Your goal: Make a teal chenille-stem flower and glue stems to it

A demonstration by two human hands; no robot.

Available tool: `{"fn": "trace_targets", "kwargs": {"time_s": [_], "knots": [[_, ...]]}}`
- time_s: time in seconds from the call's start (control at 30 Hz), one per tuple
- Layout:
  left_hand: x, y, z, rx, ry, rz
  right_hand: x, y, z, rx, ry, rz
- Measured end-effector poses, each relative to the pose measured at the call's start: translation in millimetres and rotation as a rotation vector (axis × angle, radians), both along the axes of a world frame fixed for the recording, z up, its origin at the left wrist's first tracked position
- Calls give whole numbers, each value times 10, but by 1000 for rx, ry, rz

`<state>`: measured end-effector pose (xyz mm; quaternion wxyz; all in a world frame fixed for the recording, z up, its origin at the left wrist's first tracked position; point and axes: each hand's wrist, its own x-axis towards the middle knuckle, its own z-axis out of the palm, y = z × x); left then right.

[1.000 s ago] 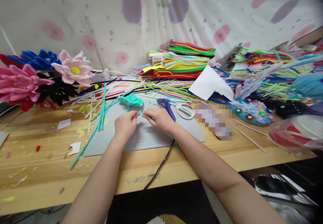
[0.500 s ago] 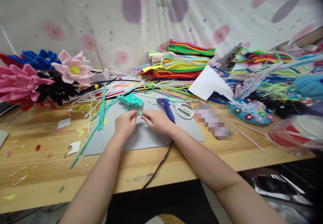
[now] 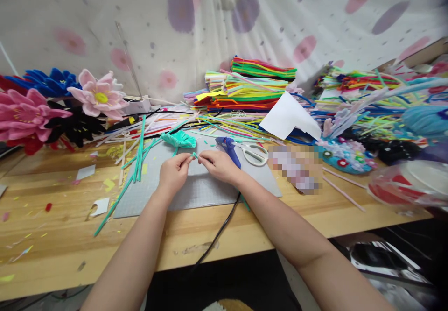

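Note:
Over the grey cutting mat [image 3: 203, 194], my left hand [image 3: 175, 172] pinches one end of a small teal pipe cleaner [image 3: 195, 155]. From the other side, the thumb and fingers of my right hand [image 3: 221, 165] close on the same piece. Most of it is hidden by the fingers; a teal tip shows below my right forearm. Just behind the hands lies a teal flower-like piece [image 3: 179, 139] made of fuzzy stems. A blue glue gun [image 3: 230, 151] rests right behind my right hand, beside white-handled scissors [image 3: 256, 155].
Teal pipe cleaners [image 3: 139, 154] lie to the left of the mat. Finished fuzzy flowers [image 3: 100, 97] stand at the far left. Bundles of coloured pipe cleaners [image 3: 252, 89] are stacked at the back. A black cable [image 3: 220, 231] runs over the table's front edge. Paper scraps litter the left side.
The fingertips have shifted slightly on the teal pipe cleaner, and a teal tip now shows below my right forearm. The view has moved a little; the tools lie as before.

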<state>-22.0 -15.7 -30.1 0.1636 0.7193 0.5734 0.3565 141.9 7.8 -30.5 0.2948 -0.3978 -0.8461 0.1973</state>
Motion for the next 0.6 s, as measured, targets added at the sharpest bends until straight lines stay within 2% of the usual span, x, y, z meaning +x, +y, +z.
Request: {"fn": "trace_targets", "kwargs": {"time_s": [0.17, 0.33, 0.47, 0.53, 0.6], "knots": [[32, -7, 9, -27, 227, 116, 12, -52, 45, 160, -10, -9], [21, -16, 7, 13, 367, 13, 46, 35, 5, 167, 106, -96], [-5, -21, 6, 21, 235, -142, 44, 110, -35, 0, 209, -57], [-7, -22, 9, 18, 105, -151, 38, 111, -31, -84, 219, -25], [-3, -23, 13, 20, 23, -96, 29, 79, -10, -110, 188, -11]]}}
